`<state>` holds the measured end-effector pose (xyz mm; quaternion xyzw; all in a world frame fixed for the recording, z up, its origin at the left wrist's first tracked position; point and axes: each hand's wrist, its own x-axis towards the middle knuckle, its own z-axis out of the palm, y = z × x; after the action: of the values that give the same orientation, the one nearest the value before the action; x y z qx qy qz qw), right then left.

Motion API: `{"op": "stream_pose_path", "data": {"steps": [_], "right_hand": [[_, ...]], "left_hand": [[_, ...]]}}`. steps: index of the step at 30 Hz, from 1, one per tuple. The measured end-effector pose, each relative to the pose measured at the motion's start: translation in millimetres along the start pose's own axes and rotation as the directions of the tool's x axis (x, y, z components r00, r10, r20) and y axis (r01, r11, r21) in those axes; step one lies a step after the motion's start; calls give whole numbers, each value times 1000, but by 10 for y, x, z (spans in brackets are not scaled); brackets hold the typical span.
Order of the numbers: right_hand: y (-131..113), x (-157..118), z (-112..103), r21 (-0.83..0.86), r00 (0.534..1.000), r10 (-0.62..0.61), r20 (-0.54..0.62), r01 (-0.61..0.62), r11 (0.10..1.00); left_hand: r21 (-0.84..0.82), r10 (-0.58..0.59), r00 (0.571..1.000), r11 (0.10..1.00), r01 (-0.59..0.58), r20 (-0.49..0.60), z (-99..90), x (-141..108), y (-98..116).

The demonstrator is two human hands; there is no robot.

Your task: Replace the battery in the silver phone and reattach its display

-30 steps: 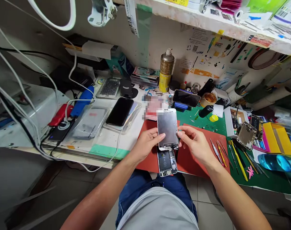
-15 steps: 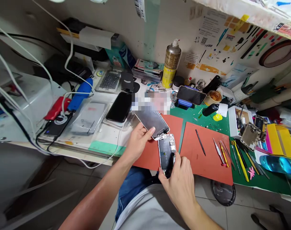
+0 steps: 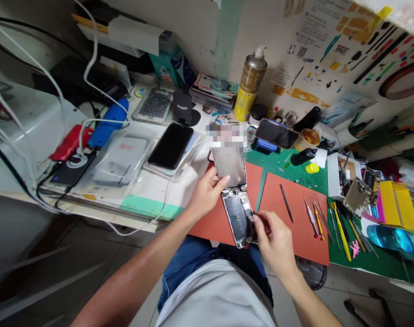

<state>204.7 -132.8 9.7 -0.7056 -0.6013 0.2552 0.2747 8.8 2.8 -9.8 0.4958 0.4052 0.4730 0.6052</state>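
An opened phone body [image 3: 239, 215] rests on the orange mat, its black battery and inner parts facing up. My left hand [image 3: 208, 190] grips the phone's screen [image 3: 231, 165] at its lower left edge, thumb on top. The screen stands raised at the far end of the body, its grey back toward me, and the two meet around the connector end. At the body's right edge my right hand [image 3: 273, 234] is closed in a pinch, thumb and index finger together. Whatever lies between those fingertips is too small to make out.
A black spudger [image 3: 286, 203], screwdrivers [image 3: 311, 217] and tweezers lie at right. To the left are a black phone [image 3: 171, 146] on plastic cases and a white cable [image 3: 167, 195]. A spray can [image 3: 250, 84] stands at the back, near a propped phone [image 3: 276, 133].
The screen has swung from slanting left to nearly in line with the body. My right hand has shifted from gripping the body's lower end to a pinch at its right edge.
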Motion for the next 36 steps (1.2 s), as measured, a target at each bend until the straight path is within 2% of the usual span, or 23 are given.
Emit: {"op": "stream_pose_path", "data": {"steps": [3,7,12,18,30,34,36], "right_hand": [[59,241,-30,218,979,183,92,-199,955],[3,528,53,270,947,287,144,-316,909],[-125,775,170,268,939,295,178,-335,903],[-143,935,239,217,929,321,187,-357,908],[-125,925,256,236,938,287,194,-329,914],[-136,900,207,311,942,274,193,-324,893],[-149,892,142,412,929,285,238,-362,836]], "left_hand": [[1,30,996,1000,-30,-88,-38,17,-121],[-67,63,982,995,-76,-180,-101,30,-226],[-84,48,986,995,-62,-159,-89,28,-176],[-40,24,988,999,-30,-152,-81,10,-143],[45,5,994,999,0,-112,-93,-6,-149],[5,27,996,1000,-26,-86,-93,-3,-170],[-12,35,997,999,-36,-74,-92,-6,-182]]}}
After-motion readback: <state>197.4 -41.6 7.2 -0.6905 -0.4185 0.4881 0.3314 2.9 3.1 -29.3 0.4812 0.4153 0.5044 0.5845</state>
